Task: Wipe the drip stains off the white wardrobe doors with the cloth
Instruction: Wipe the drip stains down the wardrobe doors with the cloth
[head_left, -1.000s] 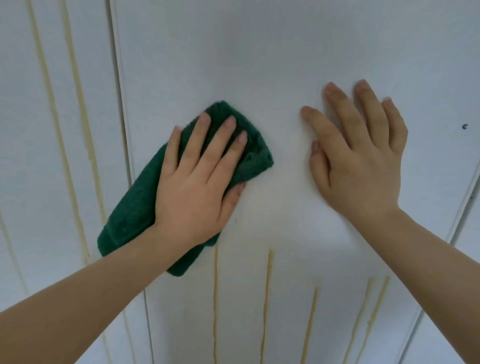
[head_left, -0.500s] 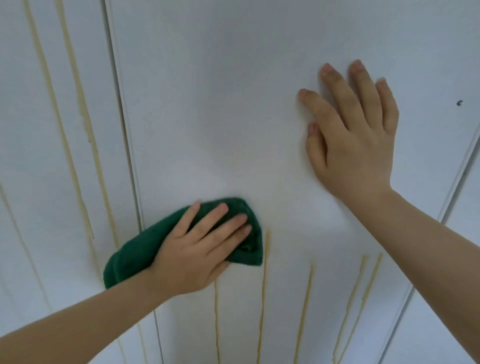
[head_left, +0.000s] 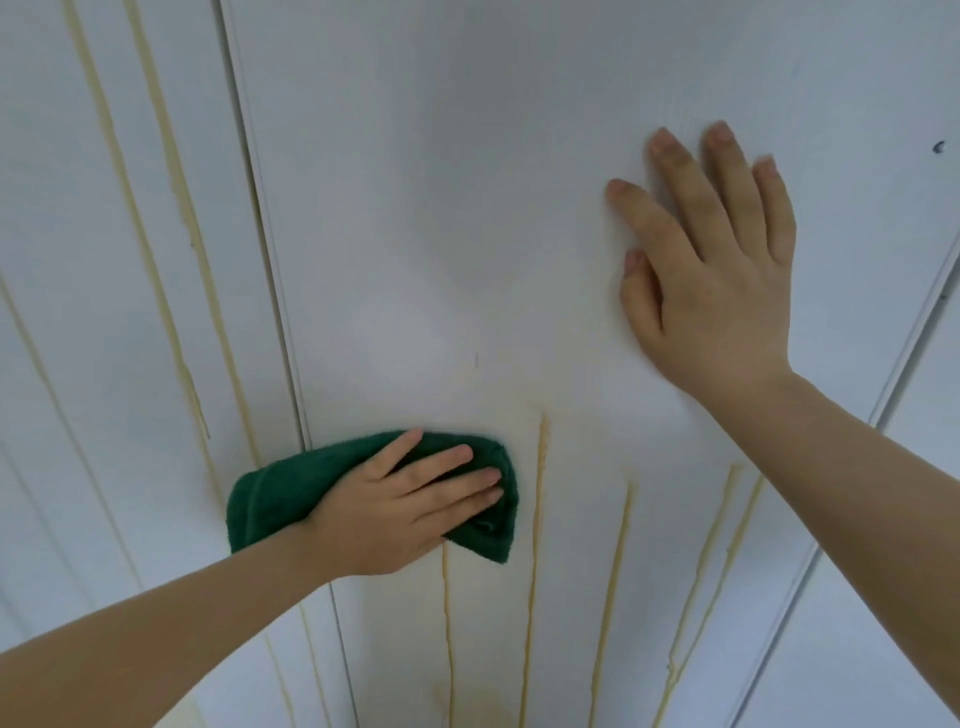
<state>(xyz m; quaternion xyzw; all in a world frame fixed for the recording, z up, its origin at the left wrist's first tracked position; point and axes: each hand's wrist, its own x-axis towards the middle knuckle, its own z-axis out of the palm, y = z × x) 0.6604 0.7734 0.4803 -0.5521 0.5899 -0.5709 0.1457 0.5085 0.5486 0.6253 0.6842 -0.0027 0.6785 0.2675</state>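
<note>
A folded dark green cloth (head_left: 270, 493) lies flat against the middle white wardrobe door (head_left: 467, 156), low on its left side. My left hand (head_left: 400, 509) presses it to the door with straight fingers. My right hand (head_left: 711, 270) rests flat on the same door, higher and to the right, holding nothing. Several yellowish drip stains (head_left: 540, 493) run down the door below and right of the cloth. The door's upper part shows only a faint smear.
The left door (head_left: 78, 312) carries several long yellow drip streaks (head_left: 171, 208) from top to bottom. A dark gap (head_left: 270, 270) separates it from the middle door. At the right, another door edge (head_left: 914, 338) and a small dark hole (head_left: 938, 147) show.
My left hand slid the cloth down the middle door, from beside my right hand to the tops of the drip streaks. My right hand stayed pressed on the door.
</note>
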